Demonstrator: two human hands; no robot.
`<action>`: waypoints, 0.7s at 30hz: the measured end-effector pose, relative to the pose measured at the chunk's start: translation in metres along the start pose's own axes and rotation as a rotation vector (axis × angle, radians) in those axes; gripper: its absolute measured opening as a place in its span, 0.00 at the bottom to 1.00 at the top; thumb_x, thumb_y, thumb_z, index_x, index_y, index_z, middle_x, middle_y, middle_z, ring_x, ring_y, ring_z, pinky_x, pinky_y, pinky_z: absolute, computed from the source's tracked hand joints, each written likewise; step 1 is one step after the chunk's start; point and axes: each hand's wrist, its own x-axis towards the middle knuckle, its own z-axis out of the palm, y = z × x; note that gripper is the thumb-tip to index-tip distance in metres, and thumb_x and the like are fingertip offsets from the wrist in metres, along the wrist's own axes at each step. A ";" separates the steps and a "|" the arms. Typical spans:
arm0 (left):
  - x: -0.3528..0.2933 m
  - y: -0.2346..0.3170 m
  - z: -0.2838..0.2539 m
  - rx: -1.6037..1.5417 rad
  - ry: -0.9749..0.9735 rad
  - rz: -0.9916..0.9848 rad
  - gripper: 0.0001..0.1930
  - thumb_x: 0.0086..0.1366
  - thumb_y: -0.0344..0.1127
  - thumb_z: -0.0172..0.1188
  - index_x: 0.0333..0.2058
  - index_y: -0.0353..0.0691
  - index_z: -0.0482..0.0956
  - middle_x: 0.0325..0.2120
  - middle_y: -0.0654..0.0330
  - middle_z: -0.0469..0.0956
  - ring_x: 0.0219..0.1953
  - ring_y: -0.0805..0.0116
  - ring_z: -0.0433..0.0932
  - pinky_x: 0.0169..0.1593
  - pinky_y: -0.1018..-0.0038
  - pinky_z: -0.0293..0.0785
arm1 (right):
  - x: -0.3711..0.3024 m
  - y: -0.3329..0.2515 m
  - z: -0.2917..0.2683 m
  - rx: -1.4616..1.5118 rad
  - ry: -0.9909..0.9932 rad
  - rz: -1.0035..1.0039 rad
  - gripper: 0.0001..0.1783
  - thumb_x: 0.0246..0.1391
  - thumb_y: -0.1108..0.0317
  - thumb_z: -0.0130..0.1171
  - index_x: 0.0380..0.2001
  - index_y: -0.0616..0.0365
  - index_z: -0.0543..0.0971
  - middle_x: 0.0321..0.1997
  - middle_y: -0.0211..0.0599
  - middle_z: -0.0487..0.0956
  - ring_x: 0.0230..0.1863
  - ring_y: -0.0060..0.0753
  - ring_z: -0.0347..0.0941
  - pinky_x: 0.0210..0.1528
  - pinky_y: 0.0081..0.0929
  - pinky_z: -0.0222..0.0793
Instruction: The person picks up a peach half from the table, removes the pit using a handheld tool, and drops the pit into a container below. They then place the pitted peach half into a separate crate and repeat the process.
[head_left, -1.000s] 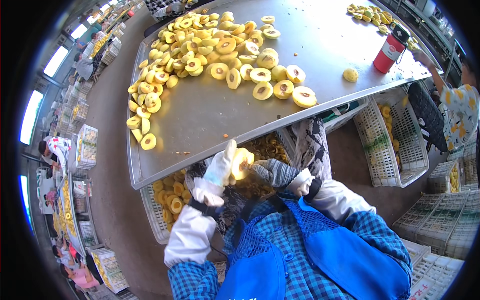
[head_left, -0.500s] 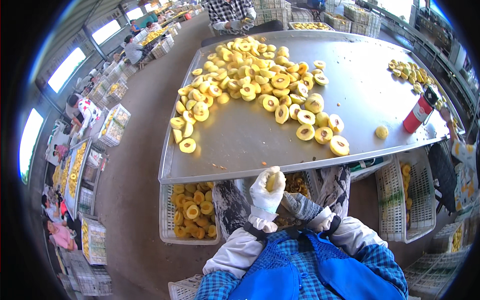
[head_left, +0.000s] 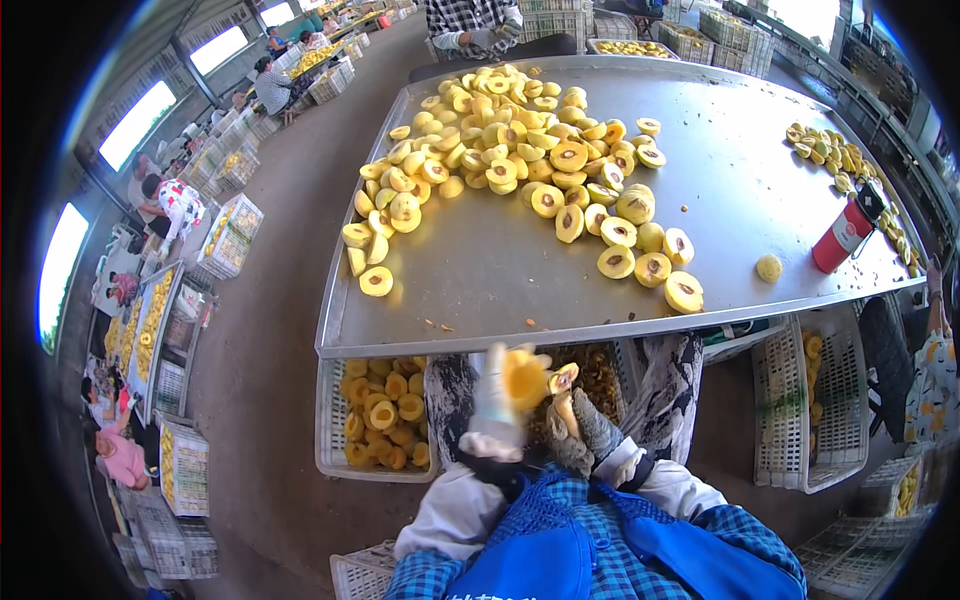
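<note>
My left hand [head_left: 492, 402], in a white glove and smeared by motion, holds a yellow peach half [head_left: 526, 378] with a hollow, pitless middle facing right. Close beside it, my right hand [head_left: 580, 438] in a grey glove is closed around a slim tan-handled tool [head_left: 565, 412]. At the tool's upper end sits a pit [head_left: 563, 377] with pale flesh on it. Both hands are over my lap, just below the near edge of the metal table [head_left: 450, 290]. On the table lies a heap of peach halves [head_left: 500, 150], many with brown pits showing.
A white crate of hollowed peach halves [head_left: 385, 410] stands left of my legs. Dark scraps [head_left: 590, 372] lie between my knees. A red bottle [head_left: 845, 235] stands on the table's right side. Another white crate [head_left: 775, 430] is to the right. A co-worker [head_left: 475, 30] sits beyond the table.
My left hand has moved left and down, away from my right, and the peach half's hollow now shows. My right hand has turned, bringing the tool and the pit into sight.
</note>
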 end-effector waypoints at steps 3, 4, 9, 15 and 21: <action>0.041 0.057 -0.117 0.855 -0.032 0.399 0.12 0.58 0.38 0.64 0.35 0.35 0.80 0.27 0.56 0.81 0.27 0.65 0.80 0.35 0.71 0.76 | 0.006 -0.033 -0.070 -1.435 -0.089 -0.278 0.23 0.61 0.52 0.52 0.52 0.55 0.73 0.32 0.39 0.78 0.29 0.36 0.74 0.33 0.32 0.72; 0.038 0.091 -0.112 1.357 -0.086 0.873 0.14 0.55 0.40 0.66 0.33 0.35 0.80 0.25 0.56 0.80 0.28 0.61 0.79 0.36 0.67 0.76 | 0.003 -0.027 -0.104 -2.237 -0.026 -0.898 0.21 0.62 0.53 0.50 0.52 0.52 0.73 0.28 0.47 0.78 0.25 0.47 0.75 0.26 0.42 0.73; 0.117 0.218 -0.012 1.673 0.067 1.288 0.18 0.56 0.41 0.64 0.44 0.42 0.75 0.41 0.49 0.75 0.42 0.49 0.76 0.43 0.61 0.75 | -0.015 -0.034 -0.091 -2.080 0.307 -0.319 0.20 0.61 0.54 0.48 0.48 0.55 0.75 0.32 0.58 0.78 0.33 0.59 0.76 0.34 0.48 0.73; 0.345 0.302 0.052 2.001 0.202 0.805 0.35 0.57 0.62 0.56 0.60 0.55 0.65 0.62 0.57 0.61 0.61 0.47 0.62 0.62 0.58 0.60 | 0.032 -0.041 -0.070 -1.859 0.424 -0.049 0.20 0.61 0.53 0.48 0.48 0.56 0.75 0.33 0.58 0.78 0.34 0.59 0.76 0.35 0.48 0.72; 0.387 0.297 0.084 2.255 0.049 0.482 0.33 0.58 0.66 0.49 0.60 0.60 0.65 0.62 0.62 0.63 0.59 0.57 0.66 0.60 0.56 0.60 | 0.050 -0.059 -0.065 -1.802 0.513 0.041 0.21 0.61 0.53 0.47 0.47 0.56 0.76 0.34 0.58 0.78 0.35 0.60 0.76 0.36 0.49 0.72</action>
